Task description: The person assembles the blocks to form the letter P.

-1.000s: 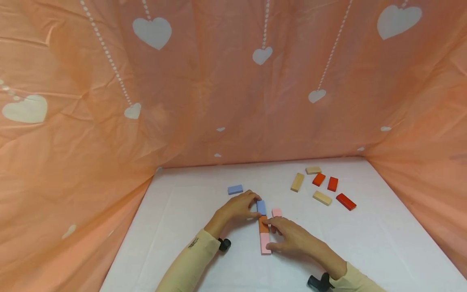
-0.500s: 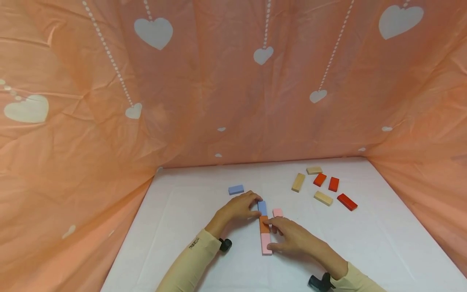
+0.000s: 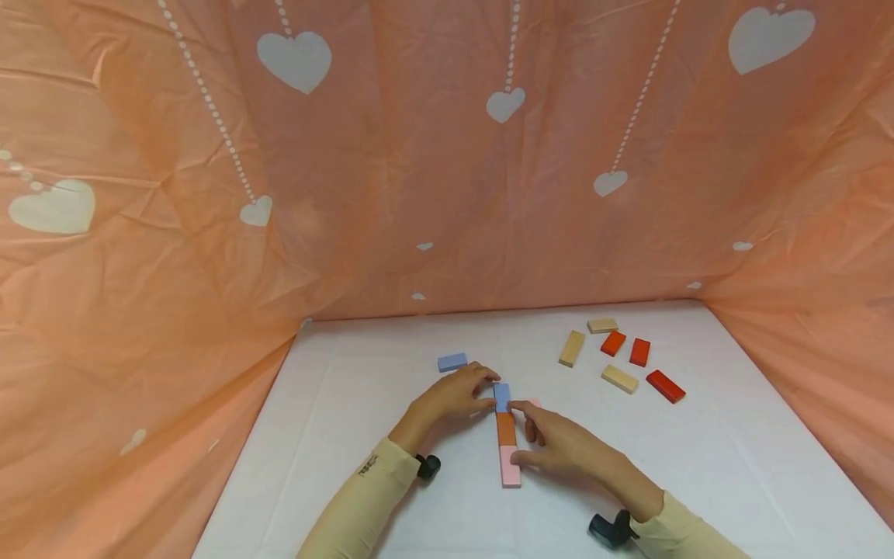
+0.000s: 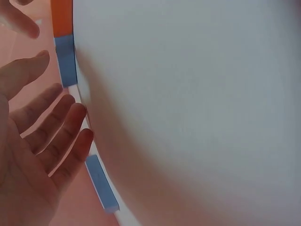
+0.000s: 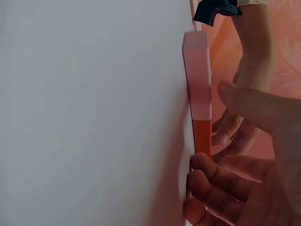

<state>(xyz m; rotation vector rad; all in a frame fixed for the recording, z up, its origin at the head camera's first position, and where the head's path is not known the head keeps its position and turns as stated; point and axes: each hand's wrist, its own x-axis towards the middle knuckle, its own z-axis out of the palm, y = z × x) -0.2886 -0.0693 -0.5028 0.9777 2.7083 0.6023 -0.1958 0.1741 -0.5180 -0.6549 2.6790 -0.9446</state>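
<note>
In the head view, a blue block [image 3: 502,397], an orange block [image 3: 506,428] and a pink block [image 3: 510,466] lie end to end in a straight row. My left hand [image 3: 452,392] is beside the row's blue end, thumb and fingers spread apart. Its palm holds nothing in the left wrist view, where the blue block [image 4: 67,61] shows just past the fingertips. On the other side, my right hand [image 3: 559,442] has its index fingertip at the blue block's edge and its thumb by the pink block. Its loosely bent fingers grip nothing. Another pink block [image 3: 534,402] is mostly hidden behind it.
A loose blue block [image 3: 452,362] lies beyond my left hand. Toward the back right are several scattered blocks, among them a tan block [image 3: 571,348] and a red block [image 3: 666,386]. An orange curtain [image 3: 447,155] surrounds the white table [image 3: 349,404].
My right hand's index finger has shifted forward from the orange block to the blue block's edge, now covering more of the separate pink block. My left hand has barely moved.
</note>
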